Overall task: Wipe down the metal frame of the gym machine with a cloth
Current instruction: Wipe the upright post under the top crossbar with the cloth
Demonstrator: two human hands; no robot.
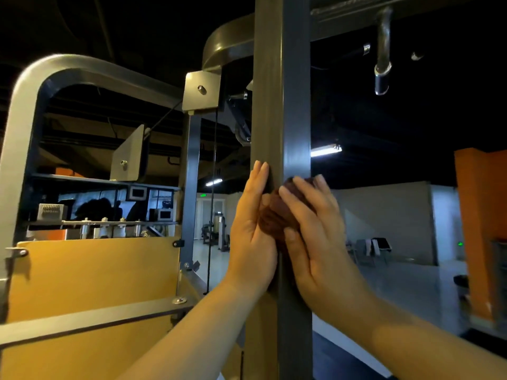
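Both hands met on the frame post [282, 105]: left hand [252, 231] flat, fingers straight, at nine o'clock of the brown cloth [274, 218]; right hand [312, 239] at three o'clock clasped it against the post.

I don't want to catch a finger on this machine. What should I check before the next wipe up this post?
1. Cloth on the grey post: ok, bunched against its front edge.
2. Right hand grip: ok, fingers and thumb curl round the cloth.
3. Left hand: ok, flat on the post's left face, touching the cloth.
4. Way upward: not ok on the left, a metal bracket sits close against that face above the fingertips.
5. Dirt left on the post: cannot tell.
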